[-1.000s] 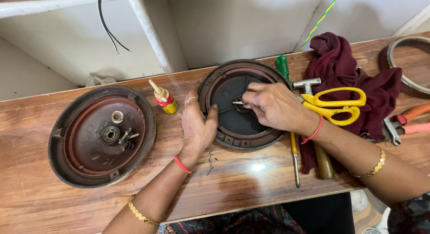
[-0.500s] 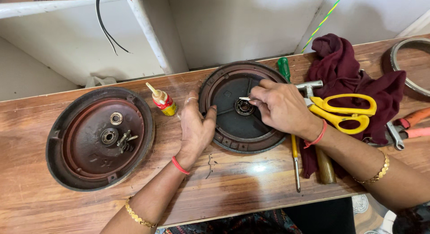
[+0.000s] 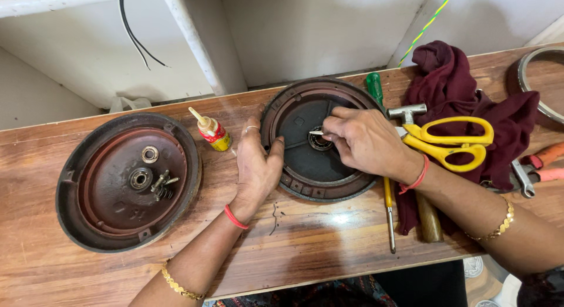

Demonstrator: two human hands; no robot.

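A dark round metal cover [image 3: 305, 166] lies on the wooden bench [image 3: 317, 242] in the middle. My left hand [image 3: 256, 161] rests flat on the bench against its left rim, thumb over the edge. My right hand [image 3: 363, 141] reaches in from the right and pinches a small white stick [image 3: 316, 132], its tip at the bearing [image 3: 320, 141] in the cover's centre. A second, reddish round cover [image 3: 94, 225] lies at the left with a bearing [image 3: 140, 179], a ring [image 3: 150, 154] and small screws [image 3: 163, 182] inside it.
A small yellow and red glue bottle [image 3: 211, 131] lies between the covers. Right of my hand are a maroon cloth [image 3: 464, 84], yellow scissors [image 3: 452, 141], a hammer [image 3: 411, 116], a green-handled screwdriver [image 3: 375, 88], a yellow one [image 3: 389, 207], orange pliers [image 3: 543, 163] and a metal ring [image 3: 529, 84].
My right hand has shifted slightly over the cover's centre, working the white stick at the bearing. My left hand has stayed on the cover's left rim.
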